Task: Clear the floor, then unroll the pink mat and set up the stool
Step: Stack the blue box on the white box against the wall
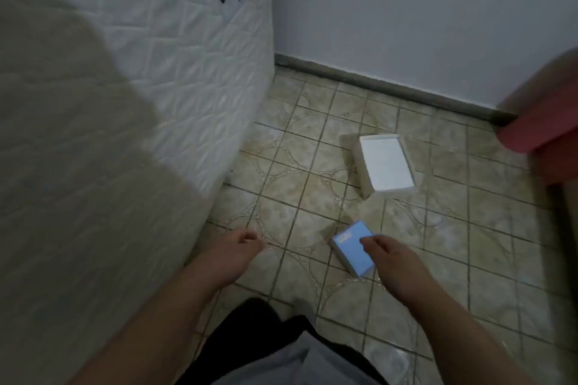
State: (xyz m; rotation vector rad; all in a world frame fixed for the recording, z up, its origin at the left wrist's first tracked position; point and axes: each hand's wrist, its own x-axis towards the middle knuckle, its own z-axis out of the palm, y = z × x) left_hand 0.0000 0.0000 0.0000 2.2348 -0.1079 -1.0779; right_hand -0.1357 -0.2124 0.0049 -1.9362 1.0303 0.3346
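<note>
Reaching down over the tiled floor (469, 228), the right hand (392, 262) has its fingers (370, 241) on the near right part of a small blue box (352, 248) that lies flat on the tiles; the fingers are bent and close together over the box's top, but whether they actually clamp it cannot be told. The left hand (233, 255) hangs free above the floor near the bed, its fingers curled loosely inward and holding nothing. Farther off, well apart from the blue box, a larger white box (386, 166) sits on the tiles with its pale top face up. A mattress (187, 72) with a quilted white side fills the left, a beige cover (62, 166) lying over its top. At the right edge, blurred and partly cut off, is a pink rolled shape (538, 122), probably the pink mat.
</note>
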